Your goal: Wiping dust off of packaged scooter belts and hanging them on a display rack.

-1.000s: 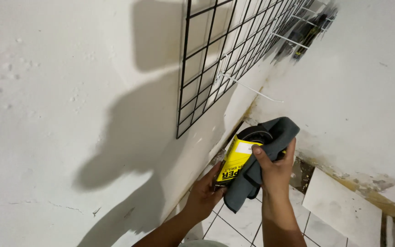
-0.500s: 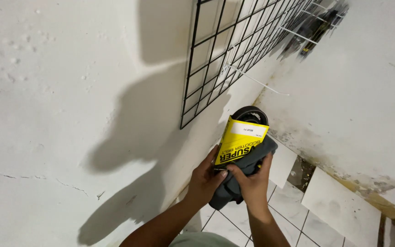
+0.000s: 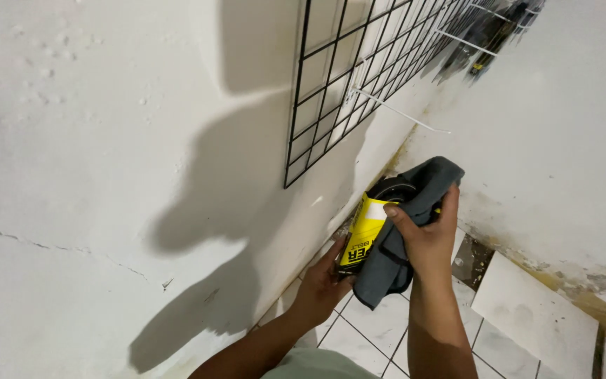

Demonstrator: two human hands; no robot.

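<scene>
Left hand [image 3: 320, 284] grips the low end of a yellow-sleeved black belt [image 3: 367, 231]. Right hand [image 3: 426, 235], fingers closed, presses a grey cloth [image 3: 401, 224] against it, near the wall grid [image 3: 359, 77].

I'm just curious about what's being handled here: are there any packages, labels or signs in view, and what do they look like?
Yellow label sleeve: wrapped around a black rubber loop, centre of the view near the wall corner; rectangular, bright yellow with a white patch and dark print.
It is held from below by the left hand; the right hand presses a grey cloth over it.
No signs or screens show.
</scene>
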